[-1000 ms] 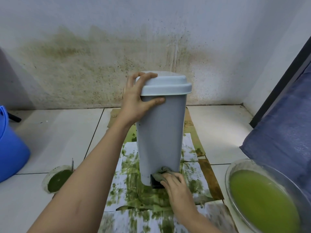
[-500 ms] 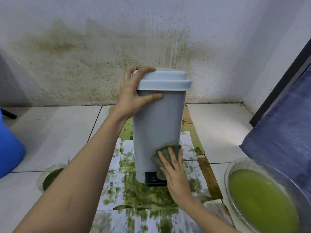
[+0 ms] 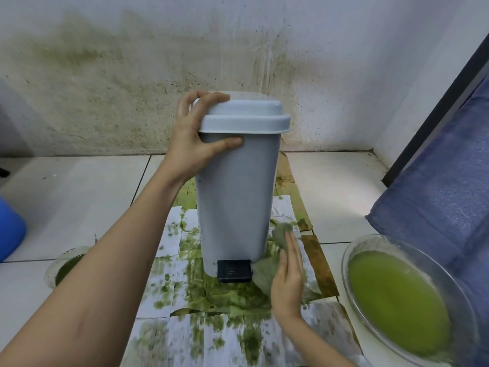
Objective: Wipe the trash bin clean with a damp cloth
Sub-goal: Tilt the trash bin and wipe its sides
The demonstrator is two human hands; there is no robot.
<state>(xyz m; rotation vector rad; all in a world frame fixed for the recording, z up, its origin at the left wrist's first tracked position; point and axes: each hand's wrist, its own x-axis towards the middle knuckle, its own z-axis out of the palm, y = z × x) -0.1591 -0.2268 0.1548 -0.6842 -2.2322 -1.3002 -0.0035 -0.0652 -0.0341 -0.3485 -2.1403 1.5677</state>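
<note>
Clearly we steady the light, stiff plastic trash bin (image 3: 235, 197), upright on stained paper, left hand (image 3: 190, 144) gripping its rim, while our flat right hand (image 3: 287, 276) presses the limp cloth (image 3: 280, 234) low on its side.

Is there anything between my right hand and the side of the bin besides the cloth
Nothing visible. The right hand presses the cloth flat against the trash bin low on its right side, beside the black pedal.
</note>
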